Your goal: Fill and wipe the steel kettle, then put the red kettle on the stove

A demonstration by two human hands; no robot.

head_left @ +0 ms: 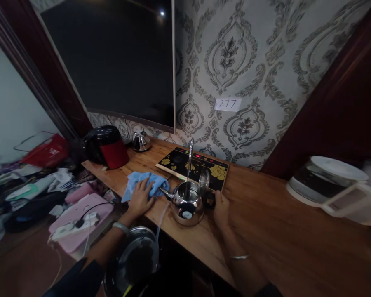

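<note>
A steel kettle [187, 211], round-bellied and polished to a mirror, sits upright at the front part of the wooden table [259, 210], just before a flat hob [179, 158]; its shiny sides throw back dark, curved reflections. The hob is a glossy black slab printed with gold flowers, one red light glowing along its rear strip. A slender metal tap [190, 159] runs down toward the kettle's open mouth, where the hinged lid [204, 178] stands raised on the handle side. The right hand [221, 209] is closed around the black handle, the wrist wearing a thin bangle. The left hand [141, 196] lies palm down with fingers somewhat spread over a soft, rumpled blue cloth [130, 186] (its folds bunch up close to the spout tip). The kettle's spout, narrow and tapering, points to the person's left and slightly upward, while the handle sticks out to the right, so the long axis from spout to handle runs crosswise before the person. Beneath the table's front edge is a round vessel [137, 232] with a bright rim, and a clear flexible tube [161, 218] hangs over that edge beside the kettle.
</note>
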